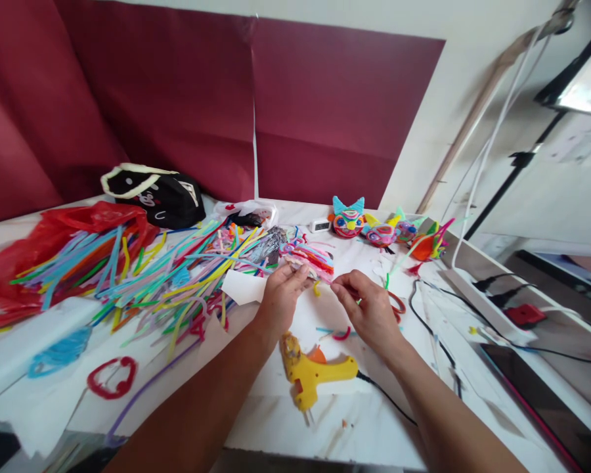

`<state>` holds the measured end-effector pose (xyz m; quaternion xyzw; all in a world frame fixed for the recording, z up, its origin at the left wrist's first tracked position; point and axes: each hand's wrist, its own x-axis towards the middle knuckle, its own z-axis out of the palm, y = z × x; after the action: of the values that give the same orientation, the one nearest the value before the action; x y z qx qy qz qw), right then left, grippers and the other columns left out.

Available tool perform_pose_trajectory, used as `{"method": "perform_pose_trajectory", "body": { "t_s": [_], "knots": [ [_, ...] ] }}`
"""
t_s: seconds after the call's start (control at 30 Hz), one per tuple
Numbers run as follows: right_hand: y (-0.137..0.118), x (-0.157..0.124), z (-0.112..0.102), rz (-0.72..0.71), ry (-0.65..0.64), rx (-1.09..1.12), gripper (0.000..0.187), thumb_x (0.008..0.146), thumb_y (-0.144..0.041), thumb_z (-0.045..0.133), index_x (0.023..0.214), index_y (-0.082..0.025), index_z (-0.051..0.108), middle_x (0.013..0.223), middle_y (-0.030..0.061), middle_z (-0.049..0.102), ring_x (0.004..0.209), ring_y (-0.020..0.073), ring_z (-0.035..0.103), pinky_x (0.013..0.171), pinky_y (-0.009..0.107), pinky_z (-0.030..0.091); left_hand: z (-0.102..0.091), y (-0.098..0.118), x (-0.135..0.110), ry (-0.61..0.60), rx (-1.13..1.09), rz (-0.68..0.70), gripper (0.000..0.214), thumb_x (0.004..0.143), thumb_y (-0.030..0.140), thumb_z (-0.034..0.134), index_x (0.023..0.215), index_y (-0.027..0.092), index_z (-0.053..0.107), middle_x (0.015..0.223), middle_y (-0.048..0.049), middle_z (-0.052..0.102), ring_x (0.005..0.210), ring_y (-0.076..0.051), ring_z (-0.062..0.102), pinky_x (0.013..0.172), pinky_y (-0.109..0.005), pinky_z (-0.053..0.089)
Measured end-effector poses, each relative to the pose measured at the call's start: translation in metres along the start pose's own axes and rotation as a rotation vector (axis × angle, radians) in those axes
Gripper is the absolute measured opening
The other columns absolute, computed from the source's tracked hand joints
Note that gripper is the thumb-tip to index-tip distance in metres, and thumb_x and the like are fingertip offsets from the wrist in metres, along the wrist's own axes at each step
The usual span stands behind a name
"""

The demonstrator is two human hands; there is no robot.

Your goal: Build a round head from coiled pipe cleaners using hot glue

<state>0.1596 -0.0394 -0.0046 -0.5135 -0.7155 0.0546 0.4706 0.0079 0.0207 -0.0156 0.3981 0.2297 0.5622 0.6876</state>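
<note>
My left hand (pixel 282 293) is closed on a small multicoloured pipe-cleaner piece (pixel 311 258), holding it just above the white table (pixel 276 420). My right hand (pixel 369 309) pinches a thin pipe cleaner end beside that piece, with a green strand showing at its fingers. A short yellow curl (pixel 317 289) hangs between the two hands. A yellow glue gun (pixel 312 372) lies on the table right under my wrists, its black cord running off to the right.
A big heap of coloured pipe cleaners (pixel 167 272) spreads left, beside a red plastic bag (pixel 39 249) and a black pouch (pixel 157 194). Finished pipe-cleaner faces (pixel 349 220) stand at the back. A power strip (pixel 477 295) with cables lies right. A red loop (pixel 112 378) lies front left.
</note>
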Motion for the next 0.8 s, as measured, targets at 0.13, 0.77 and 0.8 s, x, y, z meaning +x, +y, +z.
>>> {"method": "perform_pose_trajectory", "body": {
  "t_s": [0.13, 0.77, 0.8],
  "knots": [
    [-0.0018, -0.0003, -0.0004, -0.003, 0.021, 0.011, 0.013, 0.093, -0.024, 0.054, 0.083, -0.018, 0.061, 0.075, 0.0009, 0.06, 0.065, 0.0122, 0.054, 0.063, 0.024, 0.042, -0.0001, 0.0001, 0.0004, -0.006, -0.007, -0.01, 0.021, 0.071, 0.029, 0.076, 0.081, 0.013, 0.066, 0.077, -0.003, 0.068, 0.072, -0.012, 0.062, 0.075, -0.026, 0.048],
    [-0.0032, 0.0008, 0.0024, 0.234, -0.019, 0.091, 0.028, 0.088, -0.041, 0.054, 0.075, -0.017, 0.062, 0.058, -0.0016, 0.051, 0.052, 0.0111, 0.044, 0.047, 0.022, 0.032, 0.002, 0.0006, -0.0044, -0.031, -0.038, -0.077, 0.023, 0.071, 0.029, 0.077, 0.086, 0.014, 0.066, 0.084, -0.0051, 0.073, 0.085, -0.02, 0.07, 0.09, -0.038, 0.05],
    [-0.0032, 0.0011, 0.0021, 0.249, -0.019, 0.094, 0.029, 0.088, -0.042, 0.054, 0.074, -0.017, 0.062, 0.057, -0.0021, 0.049, 0.052, 0.0107, 0.043, 0.047, 0.022, 0.03, 0.0017, 0.0003, -0.0044, -0.031, -0.044, -0.082, 0.023, 0.071, 0.028, 0.077, 0.086, 0.015, 0.066, 0.083, -0.0048, 0.073, 0.085, -0.02, 0.07, 0.09, -0.04, 0.05]
  ]
}}
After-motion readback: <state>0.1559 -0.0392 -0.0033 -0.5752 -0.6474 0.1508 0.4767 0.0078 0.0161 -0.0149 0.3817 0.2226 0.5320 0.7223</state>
